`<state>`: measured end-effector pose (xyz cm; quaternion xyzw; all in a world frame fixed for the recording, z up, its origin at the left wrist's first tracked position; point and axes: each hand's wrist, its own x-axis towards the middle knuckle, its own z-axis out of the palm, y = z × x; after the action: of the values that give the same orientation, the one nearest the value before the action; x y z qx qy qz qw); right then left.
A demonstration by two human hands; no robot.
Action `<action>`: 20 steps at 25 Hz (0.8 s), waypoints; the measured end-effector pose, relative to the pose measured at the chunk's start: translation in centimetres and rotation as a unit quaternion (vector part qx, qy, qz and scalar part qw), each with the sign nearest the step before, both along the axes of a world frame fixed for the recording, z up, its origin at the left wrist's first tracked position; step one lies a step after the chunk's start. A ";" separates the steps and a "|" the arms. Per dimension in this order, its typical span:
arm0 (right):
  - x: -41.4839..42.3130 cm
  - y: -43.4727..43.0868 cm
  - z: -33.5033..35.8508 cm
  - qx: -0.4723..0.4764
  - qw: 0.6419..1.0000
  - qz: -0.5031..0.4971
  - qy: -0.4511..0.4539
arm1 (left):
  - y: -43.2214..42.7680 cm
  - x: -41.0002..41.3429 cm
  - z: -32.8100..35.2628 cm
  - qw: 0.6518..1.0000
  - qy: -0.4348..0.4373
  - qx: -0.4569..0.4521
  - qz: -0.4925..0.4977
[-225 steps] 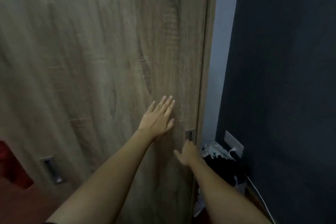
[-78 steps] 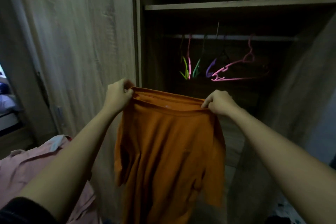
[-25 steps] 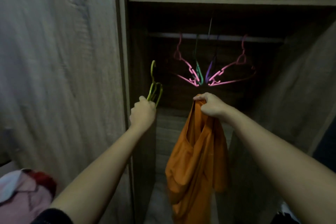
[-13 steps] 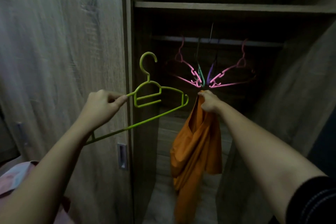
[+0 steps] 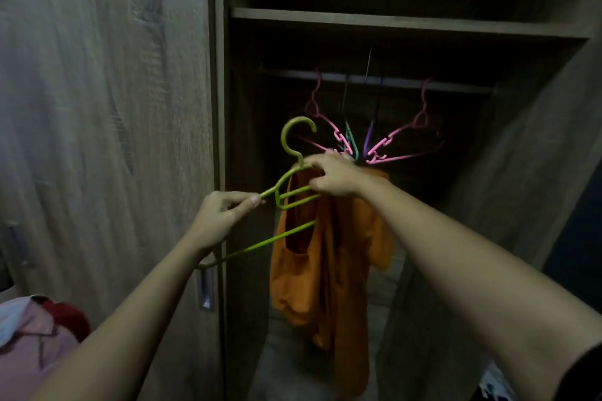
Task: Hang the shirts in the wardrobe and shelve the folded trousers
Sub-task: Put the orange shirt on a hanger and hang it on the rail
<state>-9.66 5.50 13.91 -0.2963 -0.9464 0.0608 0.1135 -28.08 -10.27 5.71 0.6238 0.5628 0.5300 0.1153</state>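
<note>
My left hand point(image 5: 221, 216) pinches the left arm of a green plastic hanger point(image 5: 293, 179), held tilted in front of the open wardrobe. The hanger's right side sits inside the neck opening of an orange shirt point(image 5: 329, 267). My right hand point(image 5: 332, 174) grips the shirt's collar against the hanger just below its hook. The shirt hangs bunched below both hands. Behind them a rail point(image 5: 456, 86) carries several pink, green and purple hangers point(image 5: 400, 140).
A wooden shelf point(image 5: 391, 23) spans the wardrobe above the rail. The sliding door point(image 5: 107, 107) with a recessed handle point(image 5: 206, 290) stands at the left. Pink and red clothes point(image 5: 35, 335) lie at the lower left. The wardrobe's right wall point(image 5: 521, 172) is close.
My right hand has brought the orange shirt's collar left onto the green hanger. The hanger's right end has gone into the neck opening, and both hands are closer together.
</note>
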 end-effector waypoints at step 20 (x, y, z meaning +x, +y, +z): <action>8.3 -1.1 4.7 0.371 0.917 0.002 0.148 | 2.1 2.9 -11.2 0.943 0.273 -0.131 0.135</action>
<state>-1.34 4.40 18.64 -0.2187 -0.8738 -0.2514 0.3541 -25.22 -8.15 -5.53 0.6424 0.7158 0.2714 -0.0348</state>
